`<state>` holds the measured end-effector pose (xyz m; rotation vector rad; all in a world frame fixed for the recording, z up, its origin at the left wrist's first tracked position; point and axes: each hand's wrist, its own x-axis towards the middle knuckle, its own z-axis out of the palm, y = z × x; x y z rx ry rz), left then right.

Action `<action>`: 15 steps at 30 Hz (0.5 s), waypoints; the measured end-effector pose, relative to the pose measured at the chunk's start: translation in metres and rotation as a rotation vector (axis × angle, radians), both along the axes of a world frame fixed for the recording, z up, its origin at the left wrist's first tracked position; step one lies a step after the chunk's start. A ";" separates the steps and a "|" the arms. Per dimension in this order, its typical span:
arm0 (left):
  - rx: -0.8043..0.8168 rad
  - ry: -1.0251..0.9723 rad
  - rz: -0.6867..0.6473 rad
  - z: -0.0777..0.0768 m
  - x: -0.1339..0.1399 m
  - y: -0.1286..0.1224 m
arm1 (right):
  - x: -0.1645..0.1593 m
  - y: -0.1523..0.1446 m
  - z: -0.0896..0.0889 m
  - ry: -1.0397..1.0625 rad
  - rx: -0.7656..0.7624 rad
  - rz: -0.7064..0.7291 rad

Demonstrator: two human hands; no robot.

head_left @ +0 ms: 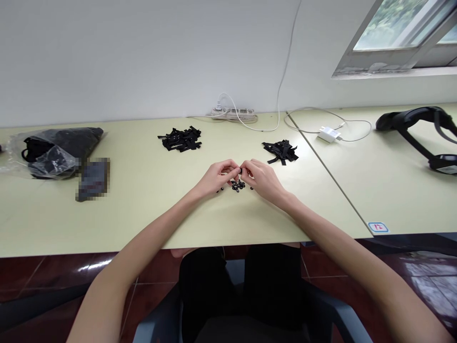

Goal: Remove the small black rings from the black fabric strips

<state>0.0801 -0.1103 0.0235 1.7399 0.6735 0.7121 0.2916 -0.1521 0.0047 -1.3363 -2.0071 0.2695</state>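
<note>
Two bare hands meet almost fingertip to fingertip over the pale counter (143, 214), the left grip (218, 177) and the right grip (262, 177) both pinching one small black piece (240, 171) that lies between them; the fingers cover most of it, so I cannot tell its full shape. Just on the near side of the grips sits a little cluster of black rings (237, 186), with a few more loose ones beside each hand, partly under it. Beyond the left grip and off to its left rests a heap of black strips (181, 139); beyond the right grip, a little to its right, lies a second pile of strips (282, 151). Straight beyond both, near the wall, is a white power strip (233, 114). Well to the left of the left grip are a clear plastic bag with black contents (59, 164) and, just beside it, a blurred dark packet (93, 180). Well to the right of the right grip are a white charger (329, 134) and, farther out, a black headset (410, 118).
</note>
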 end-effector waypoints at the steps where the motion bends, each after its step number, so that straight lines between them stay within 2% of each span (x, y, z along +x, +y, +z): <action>1: 0.004 -0.005 -0.007 0.001 0.000 0.000 | 0.000 0.000 0.000 0.010 0.015 0.007; 9: -0.004 -0.073 -0.051 0.005 -0.002 0.001 | 0.000 0.001 -0.001 0.216 -0.023 0.058; 15: -0.023 -0.098 -0.050 0.005 -0.001 0.000 | -0.001 0.001 -0.002 0.273 -0.010 0.075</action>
